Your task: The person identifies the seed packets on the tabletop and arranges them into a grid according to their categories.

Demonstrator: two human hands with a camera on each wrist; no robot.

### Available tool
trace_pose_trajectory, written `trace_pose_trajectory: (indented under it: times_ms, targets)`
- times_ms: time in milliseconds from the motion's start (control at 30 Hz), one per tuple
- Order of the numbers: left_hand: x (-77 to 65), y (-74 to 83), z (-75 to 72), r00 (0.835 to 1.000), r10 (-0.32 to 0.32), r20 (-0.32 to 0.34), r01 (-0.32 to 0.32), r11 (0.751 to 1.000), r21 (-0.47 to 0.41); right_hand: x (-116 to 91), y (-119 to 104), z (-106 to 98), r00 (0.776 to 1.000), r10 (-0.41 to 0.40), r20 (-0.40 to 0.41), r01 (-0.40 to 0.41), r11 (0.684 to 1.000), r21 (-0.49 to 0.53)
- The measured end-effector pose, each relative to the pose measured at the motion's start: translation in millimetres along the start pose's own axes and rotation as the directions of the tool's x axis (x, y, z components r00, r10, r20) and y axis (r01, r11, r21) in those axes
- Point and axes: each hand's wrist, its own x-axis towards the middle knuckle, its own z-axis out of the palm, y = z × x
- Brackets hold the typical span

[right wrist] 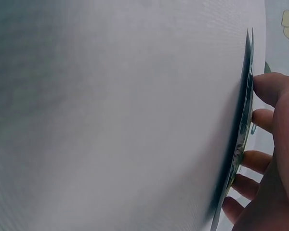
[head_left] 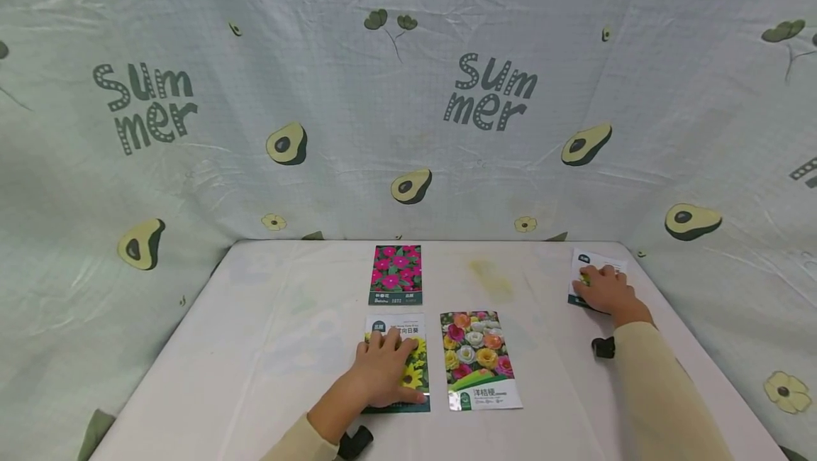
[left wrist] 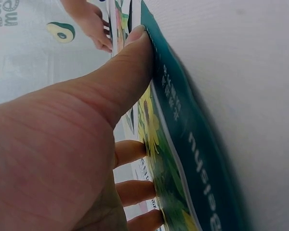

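Note:
My left hand rests on a seed packet with yellow sunflowers, fingers spread over its printed face. In the left wrist view the thumb lies along the packet's dark green band, and several fingertips touch the flower picture. At the far right of the table, my right hand touches another white and green seed packet, largely covered by the hand. The right wrist view shows this packet edge-on, two thin layers parting at its upper end, with fingertips against one face.
A packet with pink flowers lies behind the sunflower packet. Just right of my left hand is a packet of mixed-colour blooms. The white table meets a hanging cloth printed with avocados at the back and sides.

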Motion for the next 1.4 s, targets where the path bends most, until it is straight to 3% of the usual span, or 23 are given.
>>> trace_pose_trajectory:
  times_ms: [900,1400]
  targets:
    - [2.8,-1.8,2.5,1.0,-0.003,-0.006,0.003,1.0,0.001,-9,-19,-2,0.999,-0.018,0.05,0.018,1.0,0.005]
    - [3.6,-1.3,4.8,1.0,0.001,-0.001,-0.001,1.0,0.002,-19,-31,1,0.996,-0.073,0.045,0.073,0.997,0.0]
